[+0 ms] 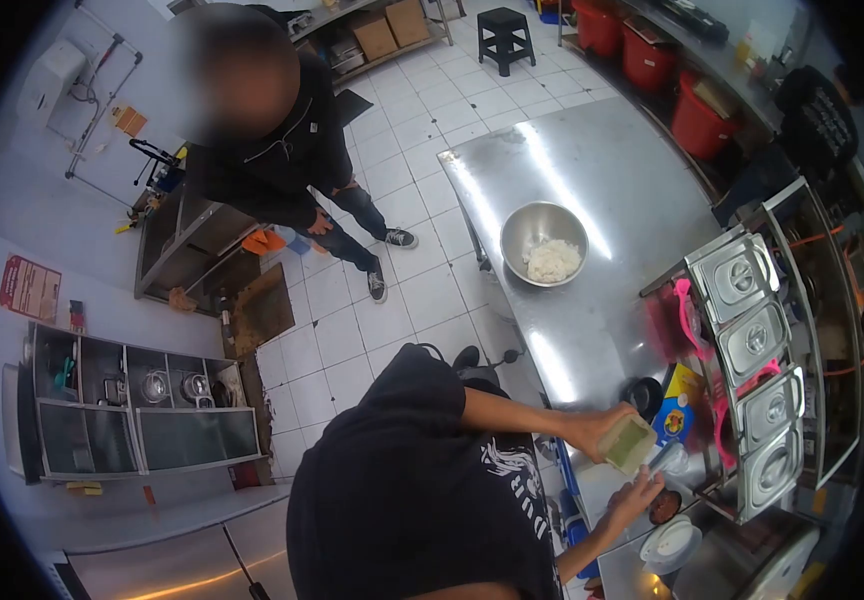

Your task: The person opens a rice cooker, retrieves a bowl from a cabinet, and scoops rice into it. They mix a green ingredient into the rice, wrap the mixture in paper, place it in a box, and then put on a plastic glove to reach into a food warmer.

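My left hand (597, 432) is closed round a square, pale beige container (627, 445) with a green inside, tilted over the near side of the steel table. Just below it, my right hand (636, 503) has its fingers bent upward beside a greyish, shiny object (668, 459); I cannot tell what that hand holds. Close to the container stand a small black bowl (642, 393) and a blue and yellow packet (677, 408). A reddish-brown round item (665, 506) and stacked white plates (671, 542) lie near my right hand.
A steel bowl of white rice (553, 261) rests on the steel table (602, 165). Lidded steel pans (755, 349) line a rack at the right, with pink handles beside them. Another person (282, 165) stands across the tiled floor. Red bins (697, 118) and a black stool (504, 40) are farther back.
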Motion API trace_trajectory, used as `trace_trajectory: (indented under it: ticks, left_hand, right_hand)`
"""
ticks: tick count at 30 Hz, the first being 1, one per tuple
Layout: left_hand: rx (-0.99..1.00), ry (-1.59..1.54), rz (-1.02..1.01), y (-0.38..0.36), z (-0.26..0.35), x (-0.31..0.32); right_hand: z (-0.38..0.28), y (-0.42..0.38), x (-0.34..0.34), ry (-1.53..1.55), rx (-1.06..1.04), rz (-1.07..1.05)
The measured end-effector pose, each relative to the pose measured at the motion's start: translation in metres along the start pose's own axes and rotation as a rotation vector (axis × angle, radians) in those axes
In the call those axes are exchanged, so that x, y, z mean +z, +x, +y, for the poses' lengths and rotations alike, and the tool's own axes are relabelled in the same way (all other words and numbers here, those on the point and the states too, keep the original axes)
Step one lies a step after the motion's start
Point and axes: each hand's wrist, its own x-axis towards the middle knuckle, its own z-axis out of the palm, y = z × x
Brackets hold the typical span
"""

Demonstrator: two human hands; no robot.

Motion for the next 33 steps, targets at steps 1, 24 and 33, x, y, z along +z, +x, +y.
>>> trace_trajectory:
  ticks: [1, 24, 33]
  left_hand:
    - [-0.001, -0.008, -0.004, -0.002, -0.002, -0.001]
    - [0.013, 0.240, 0.281, -0.012, 0.015, -0.057]
    - [-0.018, 0.199, 0.260, -0.011, 0.013, -0.061]
  right_hand:
    - [-0.003, -0.003, -0.006, 0.245, 0.241, 0.017]
    - [0.107, 0.021, 0.006, 0.797, 0.465, -0.250]
    - [0.102, 0.024, 0.012, 0.532, 0.539, 0.038]
